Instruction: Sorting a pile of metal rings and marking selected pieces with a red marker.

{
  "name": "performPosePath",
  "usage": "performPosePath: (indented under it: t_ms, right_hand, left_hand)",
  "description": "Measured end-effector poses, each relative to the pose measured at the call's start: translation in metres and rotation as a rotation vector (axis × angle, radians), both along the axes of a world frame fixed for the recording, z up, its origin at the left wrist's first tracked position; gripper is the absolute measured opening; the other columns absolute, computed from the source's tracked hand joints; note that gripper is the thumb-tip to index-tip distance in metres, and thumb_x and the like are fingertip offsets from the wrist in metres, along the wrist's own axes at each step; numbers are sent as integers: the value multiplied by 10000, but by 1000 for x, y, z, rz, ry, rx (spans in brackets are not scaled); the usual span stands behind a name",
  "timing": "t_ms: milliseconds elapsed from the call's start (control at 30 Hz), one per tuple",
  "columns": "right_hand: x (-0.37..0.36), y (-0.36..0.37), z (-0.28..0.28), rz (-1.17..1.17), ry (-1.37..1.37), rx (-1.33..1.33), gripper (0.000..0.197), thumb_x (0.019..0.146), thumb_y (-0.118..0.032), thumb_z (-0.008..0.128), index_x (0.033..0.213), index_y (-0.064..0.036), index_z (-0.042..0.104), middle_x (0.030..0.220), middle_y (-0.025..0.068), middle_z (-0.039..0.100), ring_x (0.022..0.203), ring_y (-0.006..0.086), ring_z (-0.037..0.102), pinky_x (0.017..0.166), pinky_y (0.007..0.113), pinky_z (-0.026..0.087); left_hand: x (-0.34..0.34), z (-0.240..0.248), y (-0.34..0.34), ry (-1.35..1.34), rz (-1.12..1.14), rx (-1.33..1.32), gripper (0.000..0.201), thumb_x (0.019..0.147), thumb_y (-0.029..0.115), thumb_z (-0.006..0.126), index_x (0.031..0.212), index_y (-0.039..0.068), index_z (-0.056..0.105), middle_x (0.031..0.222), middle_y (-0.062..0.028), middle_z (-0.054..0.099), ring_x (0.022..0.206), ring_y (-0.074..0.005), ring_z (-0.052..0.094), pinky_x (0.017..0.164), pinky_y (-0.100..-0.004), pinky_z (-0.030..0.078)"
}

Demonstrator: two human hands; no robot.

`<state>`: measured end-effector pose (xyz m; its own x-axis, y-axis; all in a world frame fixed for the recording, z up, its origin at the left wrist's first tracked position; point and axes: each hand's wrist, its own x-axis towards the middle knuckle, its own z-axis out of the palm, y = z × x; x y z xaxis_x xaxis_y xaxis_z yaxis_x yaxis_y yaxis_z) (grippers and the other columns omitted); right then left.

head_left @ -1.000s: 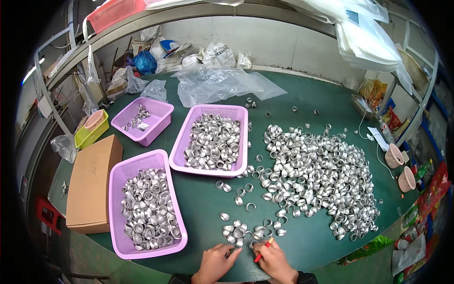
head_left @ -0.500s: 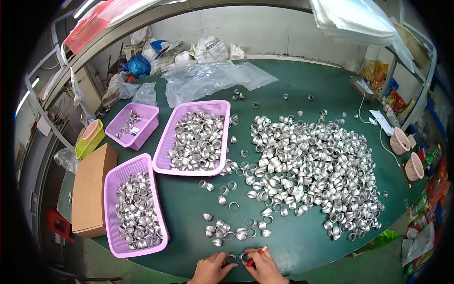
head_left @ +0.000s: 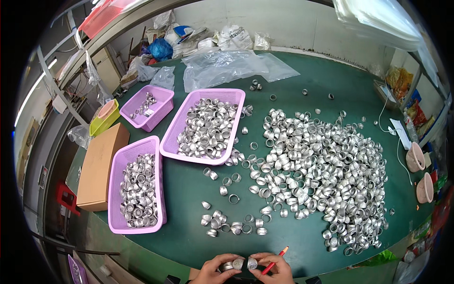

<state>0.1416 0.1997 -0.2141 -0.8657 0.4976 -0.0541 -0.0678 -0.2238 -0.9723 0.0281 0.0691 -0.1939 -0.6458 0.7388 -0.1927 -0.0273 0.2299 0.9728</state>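
Observation:
My left hand (head_left: 215, 270) is closed at the table's near edge, with silvery metal rings (head_left: 238, 263) between thumb and fingers; at least two show. Close beside it, my right hand (head_left: 278, 270) pinches a single metal ring (head_left: 252, 262), its rounded side facing up. A red pencil (head_left: 275, 261) is also tucked in my right hand, its tip pointing up and to the right. The two held rings are nearly touching. Just beyond my hands lies a small loose group of metal rings (head_left: 235, 227) on the green table (head_left: 189, 246).
A large heap of metal rings (head_left: 326, 175) covers the table's right half. Purple baskets (head_left: 161, 189) with rings stand on the left, beside a cardboard box (head_left: 97, 173). Clear plastic sheets (head_left: 222, 68) lie at the back. Two pink cups (head_left: 415, 158) sit at the right edge.
My hands have lifted the rings and turned them to show other sides. More than one ring now shows in my left hand. The whole view has shifted a little.

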Motion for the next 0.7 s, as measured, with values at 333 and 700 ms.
performPosePath:
  t_ms: [333, 700]
  right_hand:
    - [2, -10, 26, -55, 108, 11, 299, 716, 78, 583, 952, -22, 431, 982, 121, 510, 919, 187, 508, 787, 283, 421]
    - [-23, -36, 25, -134, 101, -300, 264, 739, 78, 556, 949, -31, 439, 940, 73, 518, 876, 118, 502, 768, 247, 409]
  left_hand:
    - [7, 9, -1, -274, 67, 38, 304, 686, 2, 635, 976, -14, 544, 857, -75, 586, 760, -136, 557, 649, -229, 460]
    - [-18, 16, -7, -882, 87, 446, 287, 759, 162, 623, 975, -5, 533, 739, -47, 554, 548, -62, 426, 479, -181, 355]
